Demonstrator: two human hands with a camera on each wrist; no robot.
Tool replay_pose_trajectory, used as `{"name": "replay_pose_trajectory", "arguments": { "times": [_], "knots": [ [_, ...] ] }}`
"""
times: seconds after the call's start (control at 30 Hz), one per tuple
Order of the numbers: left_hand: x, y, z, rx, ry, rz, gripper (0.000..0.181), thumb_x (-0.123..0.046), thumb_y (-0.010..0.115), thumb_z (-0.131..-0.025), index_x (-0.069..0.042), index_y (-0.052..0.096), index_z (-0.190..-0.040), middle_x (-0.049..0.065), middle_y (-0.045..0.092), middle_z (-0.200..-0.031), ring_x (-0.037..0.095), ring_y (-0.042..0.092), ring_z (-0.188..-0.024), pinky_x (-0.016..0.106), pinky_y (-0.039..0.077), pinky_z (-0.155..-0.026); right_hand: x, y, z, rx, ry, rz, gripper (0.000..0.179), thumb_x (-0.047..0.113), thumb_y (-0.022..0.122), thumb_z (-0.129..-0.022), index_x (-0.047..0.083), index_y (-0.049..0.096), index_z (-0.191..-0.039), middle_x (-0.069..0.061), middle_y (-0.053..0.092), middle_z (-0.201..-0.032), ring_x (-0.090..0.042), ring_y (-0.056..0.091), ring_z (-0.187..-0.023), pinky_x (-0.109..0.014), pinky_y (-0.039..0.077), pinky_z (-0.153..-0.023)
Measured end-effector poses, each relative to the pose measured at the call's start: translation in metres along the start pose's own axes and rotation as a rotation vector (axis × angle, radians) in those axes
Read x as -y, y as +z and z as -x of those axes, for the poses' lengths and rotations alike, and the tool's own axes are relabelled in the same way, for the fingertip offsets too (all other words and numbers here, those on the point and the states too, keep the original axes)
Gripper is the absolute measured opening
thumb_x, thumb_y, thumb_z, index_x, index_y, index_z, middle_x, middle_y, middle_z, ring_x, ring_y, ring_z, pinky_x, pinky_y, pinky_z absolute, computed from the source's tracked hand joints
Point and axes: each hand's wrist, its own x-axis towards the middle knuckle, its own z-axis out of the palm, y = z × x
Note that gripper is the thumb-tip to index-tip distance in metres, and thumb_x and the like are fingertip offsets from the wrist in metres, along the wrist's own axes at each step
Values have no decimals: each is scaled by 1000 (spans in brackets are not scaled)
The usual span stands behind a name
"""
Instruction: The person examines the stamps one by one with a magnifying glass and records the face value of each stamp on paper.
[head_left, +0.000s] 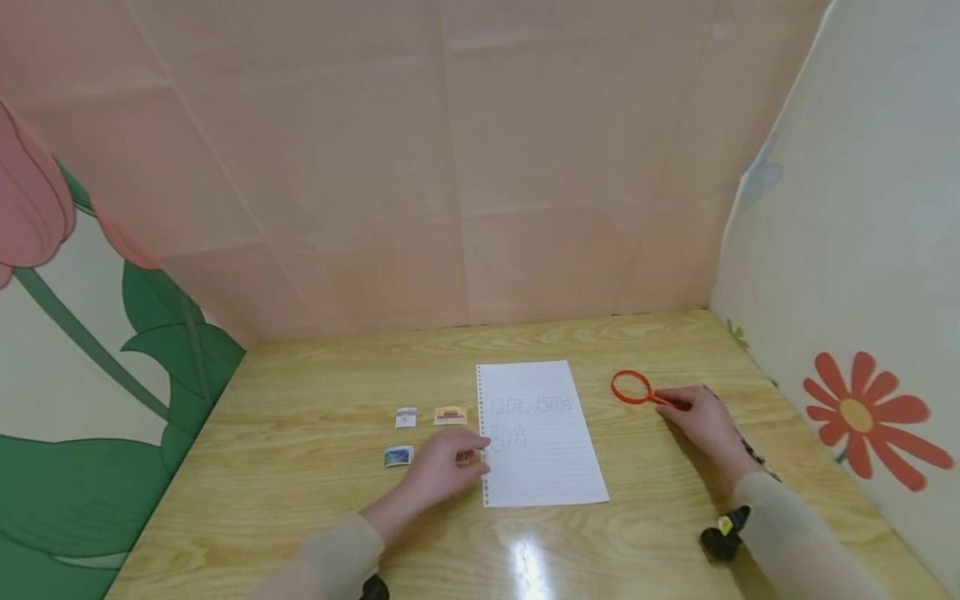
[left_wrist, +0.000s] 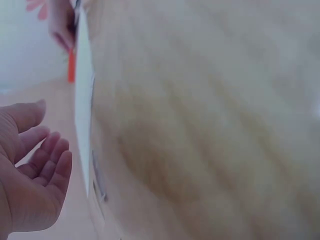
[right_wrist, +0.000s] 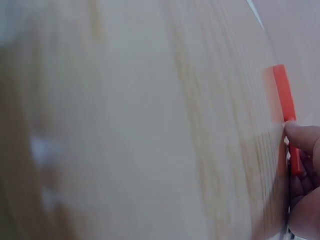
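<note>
My right hand (head_left: 701,417) pinches the handle of a red magnifying glass (head_left: 637,402), thumb against the handle in the right wrist view. Its round rim points left, low over the table. Left of it lies a lined, hole-punched paper sheet (head_left: 547,475) with faint handwritten numbers and characters. My left hand (head_left: 441,467) reaches to the sheet's punched left edge, fingers loosely bent and holding nothing. Beneath that hand a small stamp-like picture (head_left: 467,457) is partly hidden. Three more stamp-like pieces lie nearby: a pale one (head_left: 406,417), a yellowish one (head_left: 451,415) and a blue-green one (head_left: 398,456).
The wood-grain table (head_left: 315,392) is bounded by a pinkish back sheet (head_left: 450,208) and by side walls printed with flowers. A black strap piece with a yellow mark (head_left: 722,542) hangs by the right sleeve. Light glares on the table's front.
</note>
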Motion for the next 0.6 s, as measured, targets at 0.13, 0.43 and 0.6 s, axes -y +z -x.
{"name": "replay_pose_trajectory", "arguments": {
  "times": [0.13,0.43,0.6],
  "knots": [
    [8,-12,-6,-59,-9,-24,34,-10,79,-84,-2,72,-115,9,69,-110,23,65,-93,35,54,-81,0,2,0,-23,16,12,25,14,70,-93,-3,72,-112,-25,64,-112,-43,57,-104,-59,43,-88],
    [37,-26,-19,-177,-75,-78,33,-11,82,-81,-1,73,-112,13,69,-110,31,62,-104,48,48,-94,3,8,1,-67,-20,39,15,10,71,-92,-1,74,-102,-21,67,-102,-39,59,-96,-54,45,-83],
    [46,-30,-23,-176,-129,-102,40,-14,84,-79,0,72,-115,13,68,-112,33,60,-107,49,45,-97,5,8,2,-77,-37,48,13,7,73,-90,0,75,-100,-19,68,-99,-38,59,-94,-53,46,-81]
  ]
}}
